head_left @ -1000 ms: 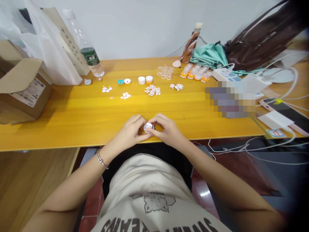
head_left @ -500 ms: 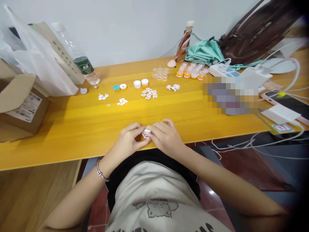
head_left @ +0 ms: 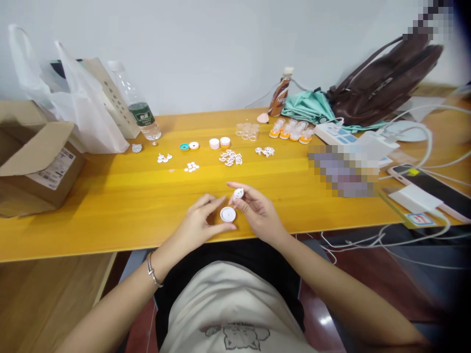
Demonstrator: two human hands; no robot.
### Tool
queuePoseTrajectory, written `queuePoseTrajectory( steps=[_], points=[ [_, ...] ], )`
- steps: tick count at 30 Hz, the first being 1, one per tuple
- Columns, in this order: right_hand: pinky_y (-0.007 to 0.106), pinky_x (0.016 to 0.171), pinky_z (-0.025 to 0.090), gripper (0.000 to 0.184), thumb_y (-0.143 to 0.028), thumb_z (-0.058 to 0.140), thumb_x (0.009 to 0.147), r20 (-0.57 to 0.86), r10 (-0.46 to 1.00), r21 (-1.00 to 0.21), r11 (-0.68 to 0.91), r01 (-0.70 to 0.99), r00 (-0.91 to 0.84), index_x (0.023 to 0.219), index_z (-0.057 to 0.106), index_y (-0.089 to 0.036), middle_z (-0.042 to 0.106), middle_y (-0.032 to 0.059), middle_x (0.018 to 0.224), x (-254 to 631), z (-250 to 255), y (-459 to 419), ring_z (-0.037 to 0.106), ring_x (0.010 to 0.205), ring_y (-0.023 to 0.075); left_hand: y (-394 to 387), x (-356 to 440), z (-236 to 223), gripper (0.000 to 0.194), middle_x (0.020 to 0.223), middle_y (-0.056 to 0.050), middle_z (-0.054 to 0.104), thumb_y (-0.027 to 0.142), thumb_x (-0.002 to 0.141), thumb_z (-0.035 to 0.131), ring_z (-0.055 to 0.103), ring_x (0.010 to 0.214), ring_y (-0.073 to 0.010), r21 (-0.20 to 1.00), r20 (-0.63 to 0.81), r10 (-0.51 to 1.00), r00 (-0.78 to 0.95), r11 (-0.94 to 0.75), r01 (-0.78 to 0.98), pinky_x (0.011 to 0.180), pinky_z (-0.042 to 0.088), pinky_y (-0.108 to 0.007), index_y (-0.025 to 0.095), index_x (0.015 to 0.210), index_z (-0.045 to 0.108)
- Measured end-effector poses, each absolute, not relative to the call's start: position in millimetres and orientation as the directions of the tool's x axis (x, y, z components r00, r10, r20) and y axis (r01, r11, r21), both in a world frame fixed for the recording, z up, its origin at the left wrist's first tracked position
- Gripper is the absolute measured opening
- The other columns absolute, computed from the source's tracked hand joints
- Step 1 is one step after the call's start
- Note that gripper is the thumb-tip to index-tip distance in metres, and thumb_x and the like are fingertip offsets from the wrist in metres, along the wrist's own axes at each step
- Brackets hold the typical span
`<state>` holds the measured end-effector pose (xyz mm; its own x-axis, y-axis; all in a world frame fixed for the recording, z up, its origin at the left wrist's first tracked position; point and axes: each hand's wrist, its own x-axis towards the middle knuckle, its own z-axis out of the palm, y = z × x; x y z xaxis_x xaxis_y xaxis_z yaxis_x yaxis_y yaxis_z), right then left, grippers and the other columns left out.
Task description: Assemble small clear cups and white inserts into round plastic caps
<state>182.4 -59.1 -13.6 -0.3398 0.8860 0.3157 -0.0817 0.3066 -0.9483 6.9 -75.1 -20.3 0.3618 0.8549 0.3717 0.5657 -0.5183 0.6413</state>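
My right hand pinches a small white openwork disc between thumb and fingers, just above the table. Below and left of it, a round white shallow cap lies on the wood with its hollow side up. My left hand is open beside the cap, thumb and forefinger spread on either side of it; whether they touch it I cannot tell. Farther back sit a pile of white openwork pieces, a smaller pile and several small white discs.
At the back are white and orange round caps, a teal ring, clear cups and orange-based clear pieces. A cardboard box and water bottle stand left; a power strip and phone lie right.
My hands have drawn apart. The white cap, earlier between both hands, now lies on the table, and my right hand has lifted the openwork disc off to the right. The view has tilted up.
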Motion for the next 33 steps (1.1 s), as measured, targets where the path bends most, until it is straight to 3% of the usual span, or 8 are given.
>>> queuePoseTrajectory(
  steps=[4,8,13,16,19,22,29,33],
  points=[
    [0.024,0.061,0.048,0.038,-0.034,0.059,0.079,0.253,0.878,-0.956,0.161,-0.247,-0.407,0.109,0.04,-0.024,0.057,-0.0041,0.069,178,-11,-52,0.056,0.062,0.0101,-70,8,-12,0.032,0.089,-0.006,0.058,0.031,0.081,0.06,0.056,0.082,-0.0149,0.812,0.435,0.878,0.199,-0.478,0.336,0.078,0.047,-0.03,0.019,0.111,0.061],
    [0.023,0.059,0.046,0.035,-0.035,0.063,0.076,0.261,0.86,-0.942,0.128,-0.31,-0.439,0.096,0.036,-0.025,0.059,-0.0067,0.064,176,-13,-47,0.056,0.057,0.0093,-68,18,-6,0.024,0.087,-0.005,0.057,0.03,0.082,0.058,0.057,0.081,-0.0135,0.91,0.379,0.909,0.175,-0.401,0.108,0.074,0.049,-0.026,0.017,0.102,0.065],
    [0.023,0.059,0.046,0.031,-0.035,0.066,0.075,0.238,0.89,-0.952,0.135,-0.273,-0.389,0.089,0.041,-0.023,0.06,-0.0065,0.062,178,-15,-49,0.057,0.056,0.0089,-69,24,-7,0.018,0.09,-0.006,0.06,0.027,0.077,0.064,0.059,0.085,-0.0143,0.916,0.392,0.915,0.096,-0.398,0.044,0.073,0.051,-0.025,0.015,0.09,0.065],
    [0.023,0.062,0.049,0.025,-0.035,0.066,0.073,0.262,0.905,-0.956,0.197,-0.215,-0.335,0.086,0.049,-0.021,0.062,-0.0025,0.07,179,-17,-49,0.059,0.063,0.0098,-71,23,-11,0.019,0.088,-0.006,0.064,0.027,0.075,0.066,0.062,0.08,-0.0141,0.909,0.403,0.914,0.047,-0.405,0.094,0.073,0.053,-0.026,0.015,0.09,0.061],
    [0.026,0.071,0.051,0.019,-0.033,0.065,0.075,0.321,0.898,-0.946,0.29,-0.143,-0.3,0.086,0.057,-0.02,0.064,0.0015,0.081,179,-18,-48,0.061,0.074,0.0119,-73,21,-14,0.021,0.086,-0.005,0.066,0.027,0.076,0.065,0.063,0.076,-0.0138,0.847,0.452,0.89,0.069,-0.452,0.281,0.074,0.053,-0.027,0.016,0.093,0.061],
    [0.027,0.078,0.051,0.013,-0.029,0.064,0.077,0.363,0.887,-0.932,0.351,-0.094,-0.287,0.087,0.062,-0.021,0.066,0.0017,0.085,179,-19,-48,0.062,0.079,0.0124,-74,19,-16,0.021,0.089,-0.005,0.067,0.024,0.079,0.062,0.062,0.077,-0.0133,0.696,0.568,0.814,0.121,-0.554,0.458,0.075,0.053,-0.027,0.017,0.099,0.062],
    [0.03,0.077,0.054,0.015,-0.031,0.063,0.076,0.31,0.907,-0.95,0.306,-0.059,-0.286,0.086,0.064,-0.02,0.069,0.0024,0.085,179,-19,-48,0.065,0.078,0.0143,-73,16,-22,0.03,0.096,-0.006,0.068,0.017,0.081,0.058,0.063,0.084,-0.0156,0.463,0.714,0.665,0.22,-0.683,0.565,0.077,0.053,-0.03,0.02,0.111,0.059],
    [0.027,0.073,0.054,0.011,-0.029,0.062,0.077,0.326,0.904,-0.944,0.329,-0.038,-0.276,0.081,0.063,-0.019,0.068,0.0015,0.079,179,-20,-48,0.065,0.073,0.013,-72,16,-26,0.031,0.098,-0.007,0.067,0.014,0.081,0.058,0.063,0.088,-0.0159,0.416,0.723,0.645,0.248,-0.692,0.59,0.079,0.053,-0.029,0.02,0.112,0.058]
  ],
)
